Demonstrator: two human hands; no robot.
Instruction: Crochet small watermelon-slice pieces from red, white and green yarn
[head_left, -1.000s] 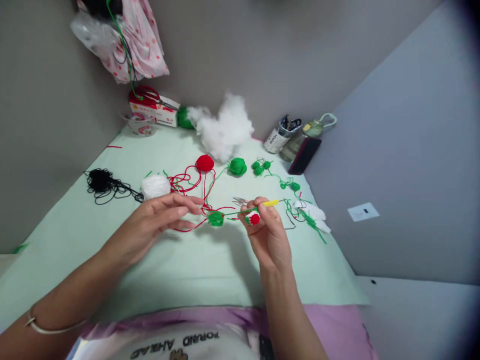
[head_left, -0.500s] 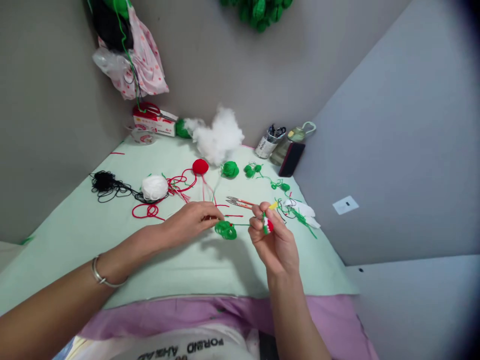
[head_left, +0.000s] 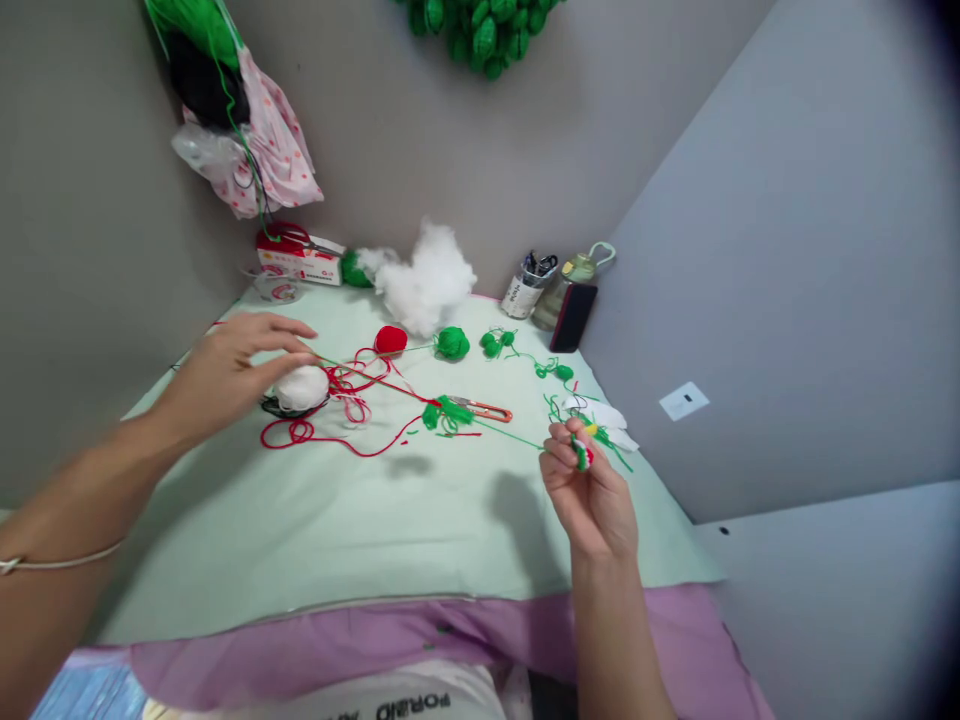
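Note:
My left hand [head_left: 236, 370] pinches taut red and green yarn strands [head_left: 375, 378] over the white yarn ball [head_left: 302, 388]. The strands run right to a small green yarn bundle [head_left: 448, 413], beside the orange-handled thread snips [head_left: 484, 410]; whether the bundle rests on the table or hangs, I cannot tell. From there a green strand [head_left: 506, 434] stretches to my right hand [head_left: 592, 490]. Its fingers are closed on a small green, white and red crochet piece [head_left: 582, 455]. A yellow tip [head_left: 591, 430] sticks out by the fingers; the rest of it is hidden.
A red yarn ball [head_left: 391, 341], a green yarn ball [head_left: 452, 343] and white stuffing [head_left: 427, 280] lie farther back. A pen cup [head_left: 520, 295], a bottle [head_left: 551, 302] and a phone [head_left: 574, 318] stand at the back right. Green scraps [head_left: 600, 440] lie at the right edge.
My left hand has moved far left and up, drawing the strands out straight. The green bundle has shifted up and looks tighter. My right hand has moved right with the crochet piece.

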